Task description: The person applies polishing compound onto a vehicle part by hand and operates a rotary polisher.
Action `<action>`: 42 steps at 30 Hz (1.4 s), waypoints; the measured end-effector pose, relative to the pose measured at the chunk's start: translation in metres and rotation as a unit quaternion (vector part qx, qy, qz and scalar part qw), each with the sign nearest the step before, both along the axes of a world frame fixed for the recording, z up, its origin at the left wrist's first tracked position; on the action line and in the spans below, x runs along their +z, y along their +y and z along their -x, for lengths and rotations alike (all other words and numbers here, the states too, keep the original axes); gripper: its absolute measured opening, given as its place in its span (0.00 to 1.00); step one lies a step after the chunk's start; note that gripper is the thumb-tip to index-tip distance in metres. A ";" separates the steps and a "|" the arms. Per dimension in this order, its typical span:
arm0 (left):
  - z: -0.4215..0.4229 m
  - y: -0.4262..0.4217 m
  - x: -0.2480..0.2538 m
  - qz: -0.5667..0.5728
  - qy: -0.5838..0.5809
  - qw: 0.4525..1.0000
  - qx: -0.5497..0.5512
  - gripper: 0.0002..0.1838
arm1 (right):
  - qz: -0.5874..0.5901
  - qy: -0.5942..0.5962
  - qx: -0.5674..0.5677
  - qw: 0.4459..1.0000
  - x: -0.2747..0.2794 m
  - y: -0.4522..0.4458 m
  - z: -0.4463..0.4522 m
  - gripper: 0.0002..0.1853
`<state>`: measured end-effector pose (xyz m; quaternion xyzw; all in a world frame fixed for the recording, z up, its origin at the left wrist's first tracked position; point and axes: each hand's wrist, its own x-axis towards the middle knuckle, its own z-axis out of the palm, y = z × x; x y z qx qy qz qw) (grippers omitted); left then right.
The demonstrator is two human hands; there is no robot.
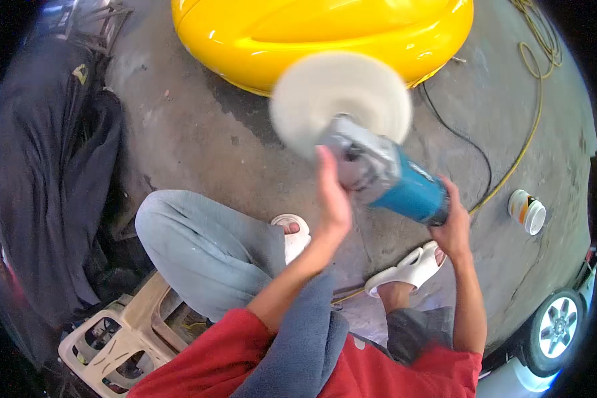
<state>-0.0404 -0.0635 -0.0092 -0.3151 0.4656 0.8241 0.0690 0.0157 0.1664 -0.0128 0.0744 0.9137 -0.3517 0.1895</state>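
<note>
A blue and grey power polisher [408, 186] with a large round white pad [341, 93] is held up in front of me. The pad looks smeared by motion and overlaps the lower edge of a glossy yellow car-body panel [325, 33]; whether it touches the panel I cannot tell. My right hand [452, 222] is closed around the polisher's rear end. My left hand [336, 202] grips the side of its grey head, thumb pointing up, with the other fingers mostly hidden by the tool. A dark cord [467, 139] lies on the floor beyond the polisher.
A yellow hose or cable [534, 126] runs along the floor at right, near a white tub [528, 212]. Dark cloth [53, 166] drapes over something at left. Beside my leg stands a beige plastic chair [129, 331]. A car wheel [556, 331] shows at lower right.
</note>
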 end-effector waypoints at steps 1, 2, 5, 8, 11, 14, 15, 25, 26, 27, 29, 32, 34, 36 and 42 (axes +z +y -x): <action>-0.004 0.012 -0.013 -0.025 -0.003 0.999 -0.021 0.39 | 0.000 0.002 0.004 1.000 -0.002 0.013 -0.005 0.43; -0.008 0.023 -0.025 -0.041 0.001 0.999 -0.037 0.39 | -0.011 -0.004 -0.018 1.000 -0.004 0.024 -0.009 0.43; -0.009 0.031 -0.031 -0.071 0.019 0.996 -0.054 0.38 | -0.020 -0.006 -0.039 0.999 -0.013 0.032 -0.012 0.43; -0.017 0.007 -0.045 -0.022 -0.003 0.999 0.030 0.39 | -0.018 0.003 0.019 1.000 -0.028 0.010 -0.006 0.44; -0.013 -0.041 -0.022 0.033 -0.046 0.994 0.096 0.42 | -0.042 -0.062 0.073 0.994 -0.033 -0.044 0.016 0.45; -0.003 -0.103 -0.036 0.046 -0.027 0.985 0.164 0.41 | 0.028 -0.007 0.110 0.994 -0.056 -0.101 0.030 0.43; 0.003 -0.124 -0.037 0.087 -0.021 0.983 0.162 0.40 | 0.032 0.002 0.117 0.993 -0.062 -0.121 0.033 0.43; 0.025 -0.120 0.004 0.142 -0.041 0.982 0.115 0.38 | 0.074 -0.025 0.022 0.997 -0.008 -0.138 0.017 0.42; 0.020 -0.102 0.010 0.153 -0.022 0.985 0.071 0.38 | 0.057 -0.058 -0.002 0.997 0.003 -0.123 0.009 0.43; 0.016 -0.084 0.014 0.164 -0.005 0.986 0.026 0.38 | 0.040 -0.092 -0.026 0.995 0.011 -0.108 -0.001 0.44; 0.013 -0.050 0.019 0.190 0.010 0.981 -0.027 0.38 | 0.068 -0.070 -0.078 0.992 0.021 -0.080 -0.028 0.47; 0.018 -0.036 0.033 0.246 0.048 0.958 -0.142 0.38 | 0.084 -0.073 -0.116 0.987 0.047 -0.062 -0.043 0.48; 0.022 -0.043 0.041 0.229 0.027 0.953 -0.199 0.39 | 0.063 -0.072 -0.095 0.991 0.047 -0.067 -0.046 0.48; 0.025 -0.063 0.036 0.214 0.021 0.962 -0.170 0.40 | 0.042 -0.069 -0.073 0.994 0.050 -0.077 -0.038 0.49; 0.074 -0.190 0.046 0.194 0.014 0.980 -0.042 0.39 | 0.122 -0.097 0.058 0.986 0.045 -0.193 0.029 0.51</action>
